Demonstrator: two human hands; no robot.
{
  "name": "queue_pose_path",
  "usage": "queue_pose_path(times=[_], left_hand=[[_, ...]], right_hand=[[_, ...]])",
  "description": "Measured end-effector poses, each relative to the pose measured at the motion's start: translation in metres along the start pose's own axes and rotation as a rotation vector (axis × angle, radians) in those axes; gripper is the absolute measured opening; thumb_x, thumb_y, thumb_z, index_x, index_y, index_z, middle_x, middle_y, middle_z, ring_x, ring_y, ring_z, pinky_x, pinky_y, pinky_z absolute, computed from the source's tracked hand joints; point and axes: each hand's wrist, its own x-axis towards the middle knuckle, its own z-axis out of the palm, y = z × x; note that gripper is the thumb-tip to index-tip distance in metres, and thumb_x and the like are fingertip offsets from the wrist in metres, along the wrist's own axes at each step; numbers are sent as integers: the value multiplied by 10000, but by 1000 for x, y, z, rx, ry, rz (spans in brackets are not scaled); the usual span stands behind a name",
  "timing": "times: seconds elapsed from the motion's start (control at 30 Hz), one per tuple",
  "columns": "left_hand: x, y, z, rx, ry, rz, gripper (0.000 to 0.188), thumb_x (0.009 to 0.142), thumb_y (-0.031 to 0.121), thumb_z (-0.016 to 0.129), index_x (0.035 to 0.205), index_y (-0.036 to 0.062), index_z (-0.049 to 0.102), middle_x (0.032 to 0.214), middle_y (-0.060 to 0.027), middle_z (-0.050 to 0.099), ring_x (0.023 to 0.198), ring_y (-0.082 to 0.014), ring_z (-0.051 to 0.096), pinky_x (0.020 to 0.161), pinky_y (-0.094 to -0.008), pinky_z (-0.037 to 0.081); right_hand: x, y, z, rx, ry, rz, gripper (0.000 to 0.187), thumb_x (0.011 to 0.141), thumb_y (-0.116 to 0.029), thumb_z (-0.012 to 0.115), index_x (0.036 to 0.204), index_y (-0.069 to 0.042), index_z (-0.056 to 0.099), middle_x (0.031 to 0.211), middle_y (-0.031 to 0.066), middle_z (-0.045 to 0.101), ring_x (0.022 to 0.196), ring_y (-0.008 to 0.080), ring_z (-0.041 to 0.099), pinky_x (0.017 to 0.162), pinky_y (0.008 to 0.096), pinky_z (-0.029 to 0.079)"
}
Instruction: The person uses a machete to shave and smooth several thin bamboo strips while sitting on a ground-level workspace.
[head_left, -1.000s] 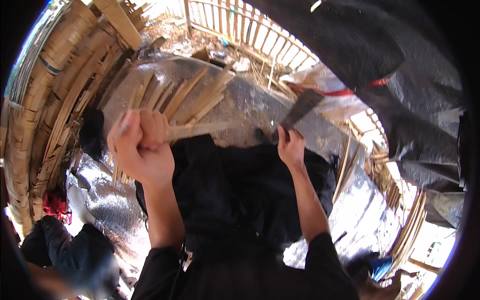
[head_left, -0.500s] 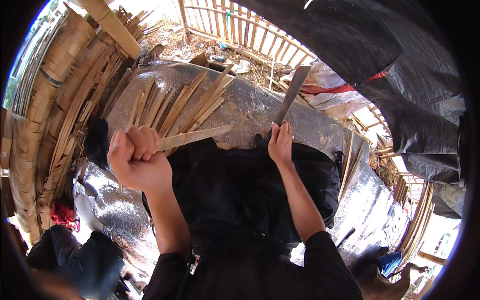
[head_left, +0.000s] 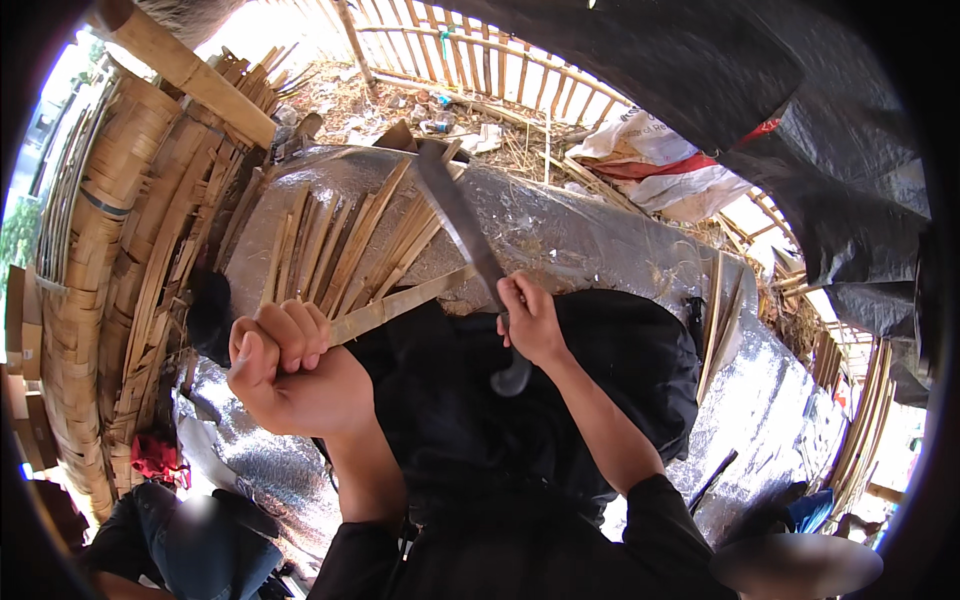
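Observation:
My left hand (head_left: pixel 290 365) is closed around one end of a flat bamboo strip (head_left: pixel 395 308), which slants up to the right over my lap. In my right hand (head_left: pixel 532 318) is the handle of a machete (head_left: pixel 460 215). Its long dark blade points up and to the left, past the strip's far end, and the curved butt of the handle (head_left: pixel 511 378) shows below my fingers. Whether the blade touches the strip I cannot tell. Beyond my hands, several split bamboo strips (head_left: pixel 345 240) lie fanned out on a silvery sheet (head_left: pixel 570 230).
Rolls of woven bamboo (head_left: pixel 100 260) and stacked slats stand at the left. A bamboo fence (head_left: pixel 480 55) runs along the back, with a white and red sack (head_left: pixel 665 160) before it. Black plastic sheeting (head_left: pixel 840 130) hangs at the right. Other people sit at lower left (head_left: pixel 205 540) and lower right.
The machete has swung from pointing up-right to pointing up-left, and my right hand has moved left and down toward the strip. My left hand, still holding the strip, has shifted slightly down and right.

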Motion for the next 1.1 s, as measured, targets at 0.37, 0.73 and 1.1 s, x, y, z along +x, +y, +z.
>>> queue_pose_path(times=[0.37,0.73,1.1], left_hand=[[-17,-6,17,-90,-178,6,446,1026,313,394,625,160,270,545,21,245,499,-102,191,497,-299,181],[-41,-11,28,-43,-142,9,470,1072,298,341,630,163,256,550,19,256,514,-100,169,531,-314,187],[-42,-12,23,-69,-170,9,454,1060,278,370,636,171,246,551,23,233,513,-94,154,528,-305,177]], right_hand=[[-33,-73,24,-505,42,-758,166,968,-86,603,873,0,497,789,179,525,632,405,581,534,478,463],[-56,-75,15,-781,54,-877,164,928,-157,664,870,-74,534,842,89,499,652,228,647,480,356,524],[-38,-49,-4,-946,81,-883,169,880,-112,711,817,-63,561,795,69,461,580,189,575,443,316,461]])
